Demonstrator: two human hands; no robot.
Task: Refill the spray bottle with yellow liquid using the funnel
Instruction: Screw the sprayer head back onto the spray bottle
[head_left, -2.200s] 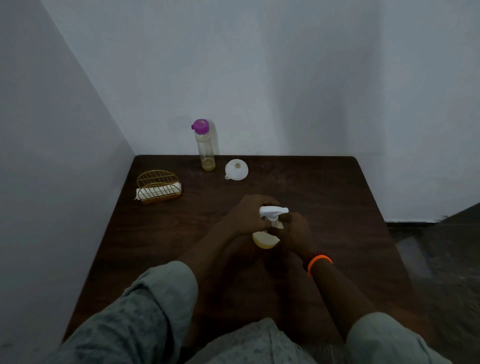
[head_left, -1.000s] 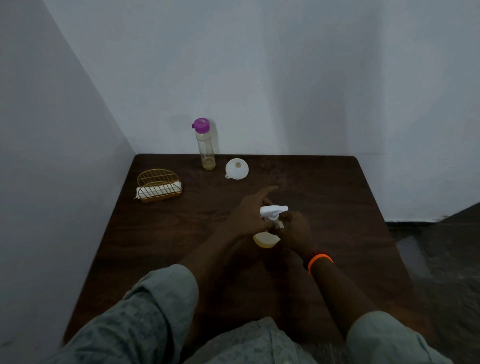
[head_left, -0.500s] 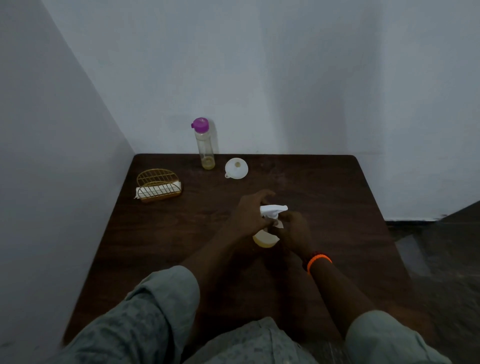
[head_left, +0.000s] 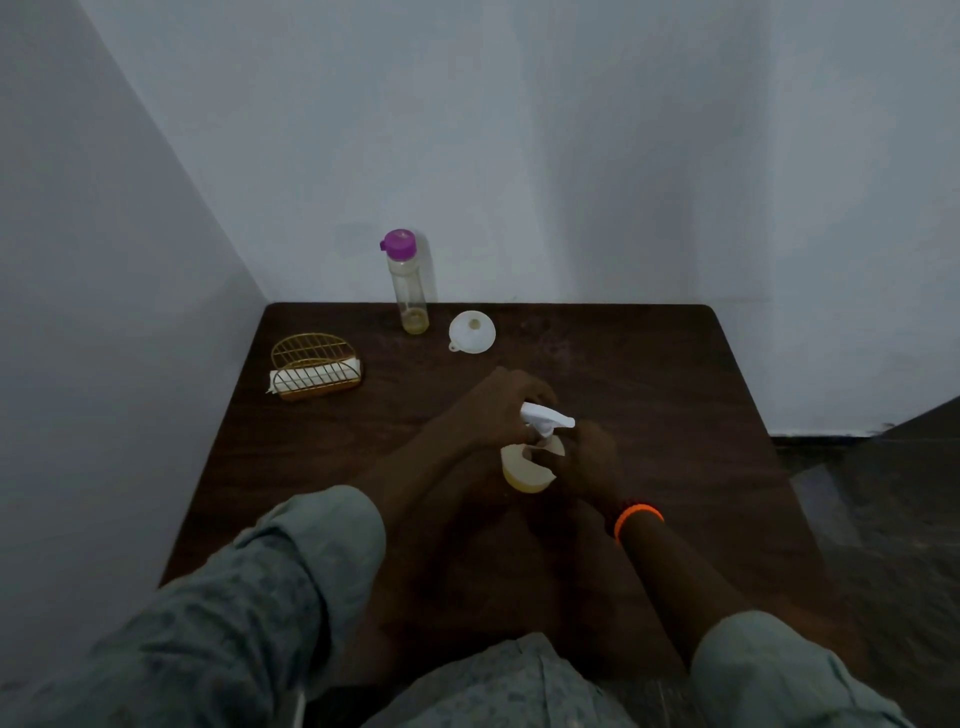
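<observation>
Spray bottle (head_left: 527, 470) stands on the dark wooden table (head_left: 649, 374), centre, just in front of the person; white trigger head (head_left: 545, 417) on top, pale yellowish body below. Left hand (head_left: 493, 410) is wrapped over the rear of the trigger head, fingers curled and grasping it; right hand (head_left: 587, 462) is closed round the neck/shoulder of the bottle, bracing it. Est. step: unscrewing the head, prep for filling; head not yet off. Risks, as judged: (1) bottle tips if torque goes on the head w/o a firm hold lower down; liquid already inside would spill; (2) on lift-off the dip tube, if fitted, may drag and drip across the table; (3) white funnel (head_left: 471, 331) lies well apart at the far edge, just beside the clear supply bottle w/ purple cap (head_left: 408, 283); a reach across w/ the spray bottle open could knock it over; (4) supply bottle is tall and narrow, yellow liquid low in its base, so it topples easily. Orientation: spray bottle's long axis approx. vertical; nozzle points to the person's right and slightly away; whether the head is tilted off-axis cannot be told. Gold wire holder (head_left: 314, 366) far left, clear of the work.
</observation>
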